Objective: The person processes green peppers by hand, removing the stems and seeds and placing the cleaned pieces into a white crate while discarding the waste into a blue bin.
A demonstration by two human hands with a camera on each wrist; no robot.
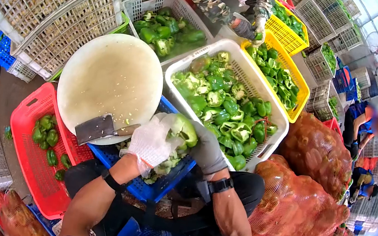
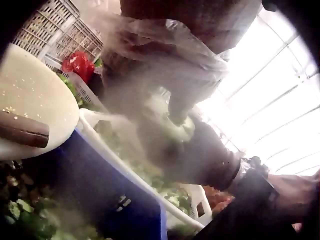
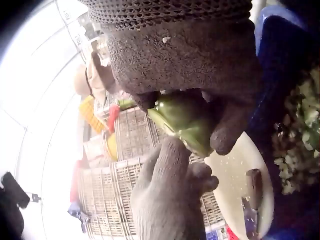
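A cut green pepper (image 1: 184, 130) is held between both hands over a blue crate (image 1: 155, 192). The left hand (image 1: 154, 143), in a white glove with a plastic cover, has its fingers at the cut side. In the right wrist view the grey-gloved right hand (image 3: 185, 60) curls its fingers and thumb round the pepper (image 3: 182, 120), and the left fingers touch its lower edge. A cleaver (image 1: 95, 129) lies on the round white board (image 1: 111, 81), its handle pointing toward the left hand. The left wrist view is hazy around the pepper.
A white crate (image 1: 265, 165) of cut peppers stands ahead to the right, a red crate (image 1: 31, 177) with whole peppers on the left. Net sacks (image 1: 288, 208) lie at the right. Another person (image 1: 226, 5) works across from here. Pepper cores (image 3: 300, 135) lie in the blue crate.
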